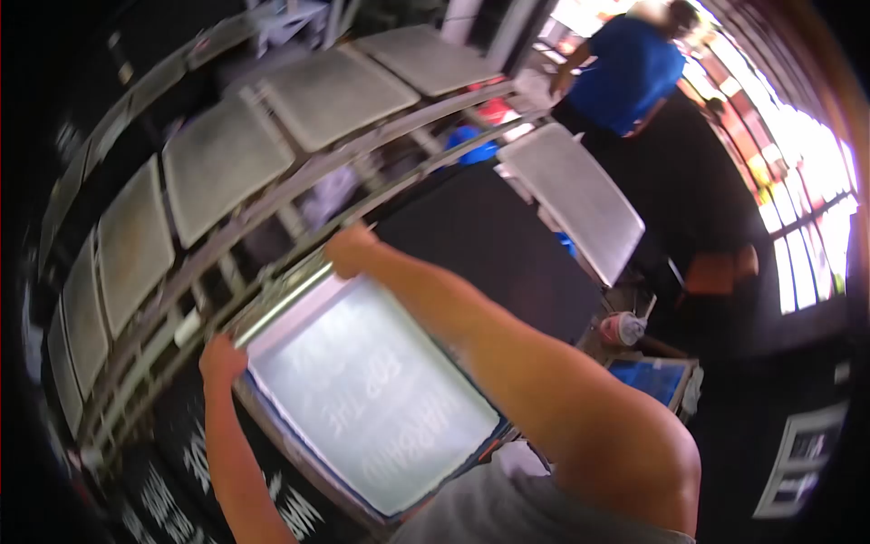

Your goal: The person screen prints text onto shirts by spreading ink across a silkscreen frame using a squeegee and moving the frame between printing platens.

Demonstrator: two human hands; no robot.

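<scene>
A screen printing frame [372, 390] with a pale mesh lies in front of me, light lettering showing faintly on it. My left hand [222, 361] is closed on the left corner of its far edge. At the right corner of that same edge, my right hand [352, 250] has its fingers wrapped round the frame. Black fabric [494, 240] is spread on the board just right of the screen. More black fabric with white printed lettering [168, 499] lies to the left, below my left forearm. The surface directly beneath the screen is hidden.
Several grey flat boards [227, 163] line a rail beyond the screen. Another grey board [575, 199] stands to the right. A person in a blue shirt [634, 68] is near the bright barred opening [802, 236]. A blue-meshed frame [648, 381] and a plastic-covered tub [622, 328] sit at right.
</scene>
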